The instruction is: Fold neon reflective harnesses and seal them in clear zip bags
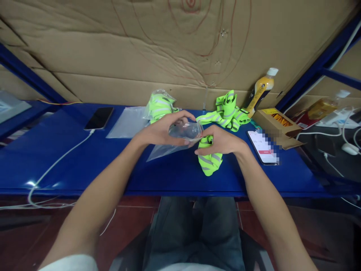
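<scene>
My left hand (169, 130) grips a clear plastic bag (184, 131), its mouth spread wide towards the right. Fingers of my right hand (220, 142) curl around a folded neon-yellow reflective strap (210, 163) with grey stripes, close to the bag's mouth; the right fingertips seem to touch the bag's edge. Behind my hands lies a loose heap of the same reflective strap (229, 113). Further left, a bundle of reflective strap sits inside a bagged pack (160, 105). Flat clear bags (124, 122) lie beside it on the blue table.
A black phone (99, 118) with a white cable lies at the left. To the right are a lit phone (262, 146), an opened cardboard box (278, 122) and a yellow drink bottle (261, 90). A cardboard wall (113, 67) closes off the back of the blue table (169, 180).
</scene>
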Tool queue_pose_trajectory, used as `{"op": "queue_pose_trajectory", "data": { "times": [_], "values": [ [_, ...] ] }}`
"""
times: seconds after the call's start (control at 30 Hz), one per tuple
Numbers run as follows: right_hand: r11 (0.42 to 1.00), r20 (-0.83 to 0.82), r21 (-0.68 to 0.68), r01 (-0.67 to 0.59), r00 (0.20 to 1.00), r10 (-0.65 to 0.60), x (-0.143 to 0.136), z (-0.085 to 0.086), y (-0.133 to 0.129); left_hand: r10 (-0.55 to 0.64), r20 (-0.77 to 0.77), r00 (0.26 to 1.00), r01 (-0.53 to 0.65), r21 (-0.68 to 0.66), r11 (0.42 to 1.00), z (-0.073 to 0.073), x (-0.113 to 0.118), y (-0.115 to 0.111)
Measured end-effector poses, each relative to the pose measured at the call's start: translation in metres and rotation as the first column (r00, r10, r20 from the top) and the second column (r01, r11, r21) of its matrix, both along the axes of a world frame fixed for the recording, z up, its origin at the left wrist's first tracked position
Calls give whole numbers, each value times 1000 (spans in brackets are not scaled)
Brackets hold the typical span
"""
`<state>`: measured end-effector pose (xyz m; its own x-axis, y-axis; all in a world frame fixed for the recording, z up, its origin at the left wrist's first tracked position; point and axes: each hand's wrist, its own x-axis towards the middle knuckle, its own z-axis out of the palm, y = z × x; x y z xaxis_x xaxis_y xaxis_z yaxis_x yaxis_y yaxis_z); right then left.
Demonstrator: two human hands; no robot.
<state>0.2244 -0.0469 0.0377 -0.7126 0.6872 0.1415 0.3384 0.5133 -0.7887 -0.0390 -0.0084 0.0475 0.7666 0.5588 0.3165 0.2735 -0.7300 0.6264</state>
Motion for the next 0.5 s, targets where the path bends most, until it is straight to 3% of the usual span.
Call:
{"op": "queue_pose_trajectory", "data": {
  "times": [0.13, 0.3, 0.43, 0.5],
  "values": [
    [995, -62, 101, 6, 998, 0, 0, -1, 2, -26, -45, 999, 28, 58, 998, -10, 2, 3],
    [991, -68, 136, 4, 998, 5, -3, -5, 3, 67, 11, 998, -68, 185, 980, -11, 5, -1],
    [991, -89, 132, -16, 996, 28, -2, -4, 2, -160, 168, 973, 145, 95, 985, 2, 8, -10],
    [990, -77, 139, 5, 997, 5, -2, -3, 2, -191, 183, 964, 196, -6, 981, 6, 11, -14]
  ]
}}
